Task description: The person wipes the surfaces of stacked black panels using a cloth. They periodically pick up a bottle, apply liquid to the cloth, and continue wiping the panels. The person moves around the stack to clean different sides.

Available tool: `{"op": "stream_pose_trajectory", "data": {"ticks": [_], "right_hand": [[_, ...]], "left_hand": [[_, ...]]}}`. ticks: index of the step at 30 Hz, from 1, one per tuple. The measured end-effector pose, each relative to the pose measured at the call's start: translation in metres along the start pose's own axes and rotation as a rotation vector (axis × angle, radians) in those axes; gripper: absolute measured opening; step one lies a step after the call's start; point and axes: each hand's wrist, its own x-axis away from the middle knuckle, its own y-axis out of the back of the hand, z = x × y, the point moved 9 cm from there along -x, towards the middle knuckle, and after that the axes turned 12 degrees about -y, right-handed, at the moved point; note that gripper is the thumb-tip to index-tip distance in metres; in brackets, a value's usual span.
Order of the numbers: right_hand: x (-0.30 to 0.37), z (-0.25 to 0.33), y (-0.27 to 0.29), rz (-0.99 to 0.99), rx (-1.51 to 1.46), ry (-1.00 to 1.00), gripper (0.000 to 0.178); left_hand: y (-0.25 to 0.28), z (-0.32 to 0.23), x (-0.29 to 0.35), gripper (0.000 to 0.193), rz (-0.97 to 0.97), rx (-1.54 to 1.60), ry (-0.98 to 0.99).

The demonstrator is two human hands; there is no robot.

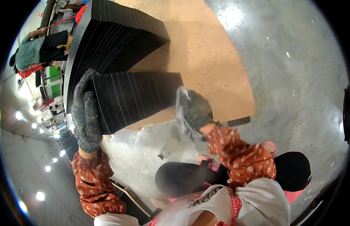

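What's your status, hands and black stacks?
Left gloved hand against left end of smaller black stack. Right gloved hand at right end, contact unclear. Larger black stack beyond; clear bottle on floor.

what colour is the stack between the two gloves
The stack is black with thin pale lines, head view.

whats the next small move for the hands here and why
Probably settle the right hand squarely against the right end of the smaller black stack: the left hand lies along its opposite end, while the right shows only at a near corner, contact hard to tell, so the hold may be lopsided.
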Motion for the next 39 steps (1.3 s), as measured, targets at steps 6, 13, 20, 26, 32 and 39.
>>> {"op": "stream_pose_trajectory", "data": {"ticks": [6, 13, 20, 26, 32, 39], "right_hand": [[-0.021, 0.021, -0.008, -0.109, 0.283, 0.185, 0.019], [0.031, 0.112, 0.042, 0.191, -0.312, 0.472, 0.038], [0.068, 0.147, 0.036, -0.134, -0.410, 0.915, 0.053], [0.082, 0.172, 0.029, -0.116, -0.289, 1.079, 0.059], [0.061, 0.109, 0.004, -0.048, -0.188, 1.015, 0.061], [0.085, 0.178, 0.035, -0.156, -0.233, 1.098, 0.046]], "left_hand": [[-0.002, -0.018, -0.012, 0.042, 0.007, 0.062, -0.021], [-0.002, -0.012, -0.006, 0.044, 0.015, 0.023, -0.058], [-0.001, -0.010, -0.003, 0.041, 0.023, -0.013, -0.065], [0.000, 0.000, -0.001, 0.042, 0.002, 0.043, -0.006], [-0.001, -0.012, -0.009, 0.041, 0.003, 0.007, 0.015], [0.000, 0.013, 0.007, 0.041, -0.080, 0.262, 0.051]]}}
